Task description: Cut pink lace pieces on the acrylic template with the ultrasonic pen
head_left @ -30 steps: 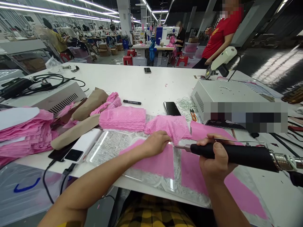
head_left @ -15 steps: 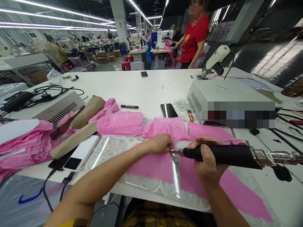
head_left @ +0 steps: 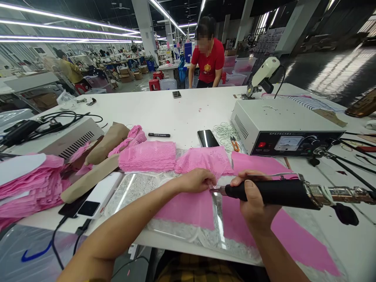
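Note:
My right hand wraps around the black handle of a handheld ultrasonic tool, its metal tip pointing left. Just beside that tip, my left hand pinches the edge of a pink lace fabric piece, fingers pressed together. Exactly what lies under those fingertips is partly hidden. Below the hands, a flat pink fabric panel rests on a clear plastic sheet. Another pink panel extends to the right under my right forearm. A stack of pink lace pieces sits left of my left hand.
A grey generator box with a meter stands at the right, its cables trailing off. Near it lie a phone, orange-handled snips and tangled string. A power bank is at left. Across the table a person in red bends forward.
The person in red has come left to the table's far side and leans down. My hands and the tool have barely moved; the view has shifted slightly.

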Action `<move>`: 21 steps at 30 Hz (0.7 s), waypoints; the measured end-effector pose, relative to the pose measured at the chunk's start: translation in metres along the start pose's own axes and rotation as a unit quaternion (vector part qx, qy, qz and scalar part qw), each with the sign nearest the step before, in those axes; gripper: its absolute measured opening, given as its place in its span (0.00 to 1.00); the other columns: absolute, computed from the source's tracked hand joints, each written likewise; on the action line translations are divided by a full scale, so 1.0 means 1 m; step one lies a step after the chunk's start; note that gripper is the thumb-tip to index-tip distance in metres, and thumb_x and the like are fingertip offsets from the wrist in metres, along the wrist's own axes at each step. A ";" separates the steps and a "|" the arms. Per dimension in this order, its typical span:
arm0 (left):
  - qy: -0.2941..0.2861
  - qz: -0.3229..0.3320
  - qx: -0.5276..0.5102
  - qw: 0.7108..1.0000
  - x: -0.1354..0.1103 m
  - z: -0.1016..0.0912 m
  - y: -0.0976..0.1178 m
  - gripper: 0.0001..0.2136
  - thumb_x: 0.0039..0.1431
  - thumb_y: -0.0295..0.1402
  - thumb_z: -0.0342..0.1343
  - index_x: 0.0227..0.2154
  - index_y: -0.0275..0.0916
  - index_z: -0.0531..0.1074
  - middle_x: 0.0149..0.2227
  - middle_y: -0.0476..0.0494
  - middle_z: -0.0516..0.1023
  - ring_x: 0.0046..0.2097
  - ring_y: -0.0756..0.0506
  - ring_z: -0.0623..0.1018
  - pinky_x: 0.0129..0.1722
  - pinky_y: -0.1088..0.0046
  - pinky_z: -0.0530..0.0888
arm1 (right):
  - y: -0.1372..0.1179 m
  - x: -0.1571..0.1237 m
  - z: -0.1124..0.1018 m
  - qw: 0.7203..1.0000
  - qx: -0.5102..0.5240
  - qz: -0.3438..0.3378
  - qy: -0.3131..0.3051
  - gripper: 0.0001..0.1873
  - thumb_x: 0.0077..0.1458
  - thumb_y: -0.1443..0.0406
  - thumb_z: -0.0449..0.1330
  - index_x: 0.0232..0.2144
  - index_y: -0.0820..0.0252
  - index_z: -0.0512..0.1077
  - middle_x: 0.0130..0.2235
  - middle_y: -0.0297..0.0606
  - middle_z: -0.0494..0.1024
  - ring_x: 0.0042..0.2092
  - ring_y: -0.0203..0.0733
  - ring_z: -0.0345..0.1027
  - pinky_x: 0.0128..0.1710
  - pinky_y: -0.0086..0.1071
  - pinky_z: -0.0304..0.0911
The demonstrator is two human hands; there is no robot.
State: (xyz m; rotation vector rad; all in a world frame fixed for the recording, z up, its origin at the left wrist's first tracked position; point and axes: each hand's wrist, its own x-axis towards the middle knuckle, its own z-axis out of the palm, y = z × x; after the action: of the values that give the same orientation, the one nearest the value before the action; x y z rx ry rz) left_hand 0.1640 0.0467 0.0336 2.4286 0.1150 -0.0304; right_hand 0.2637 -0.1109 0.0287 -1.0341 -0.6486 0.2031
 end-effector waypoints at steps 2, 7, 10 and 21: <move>0.013 -0.011 -0.014 1.000 -0.001 0.001 -0.004 0.14 0.51 0.15 0.53 0.38 0.34 0.76 0.33 0.48 0.75 0.33 0.52 0.74 0.33 0.80 0.69 | 0.000 0.000 0.000 1.000 0.004 0.001 -0.004 0.07 0.54 0.64 0.62 0.36 0.59 0.71 0.31 0.35 0.75 0.29 0.37 0.70 0.31 0.37 0.70; 0.038 -0.042 -0.022 0.998 -0.005 -0.001 -0.008 0.12 0.54 0.19 0.53 0.38 0.34 0.77 0.35 0.46 0.76 0.34 0.51 0.75 0.33 0.79 0.71 | 0.001 0.001 0.000 1.000 0.007 -0.001 -0.007 0.07 0.54 0.64 0.63 0.36 0.59 0.71 0.29 0.34 0.75 0.28 0.38 0.70 0.32 0.38 0.69; 0.039 -0.056 -0.006 0.998 -0.004 -0.003 -0.005 0.09 0.55 0.21 0.55 0.36 0.34 0.78 0.37 0.45 0.77 0.36 0.49 0.75 0.36 0.77 0.71 | 0.001 0.001 0.001 1.000 0.012 0.001 -0.001 0.07 0.54 0.64 0.63 0.36 0.58 0.72 0.29 0.33 0.75 0.29 0.38 0.70 0.33 0.38 0.69; -0.017 -0.077 0.045 0.996 0.012 -0.001 0.007 0.05 0.52 0.21 0.57 0.27 0.35 0.76 0.33 0.46 0.78 0.37 0.48 0.76 0.35 0.78 0.70 | -0.003 0.000 0.003 1.000 0.003 0.006 0.016 0.09 0.52 0.62 0.64 0.35 0.60 0.72 0.29 0.34 0.75 0.28 0.38 0.70 0.32 0.38 0.69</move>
State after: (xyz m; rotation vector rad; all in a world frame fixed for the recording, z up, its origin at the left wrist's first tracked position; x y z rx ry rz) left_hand 0.1764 0.0429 0.0377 2.5022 0.2909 -0.1500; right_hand 0.2615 -0.1098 0.0323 -1.0336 -0.6130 0.1980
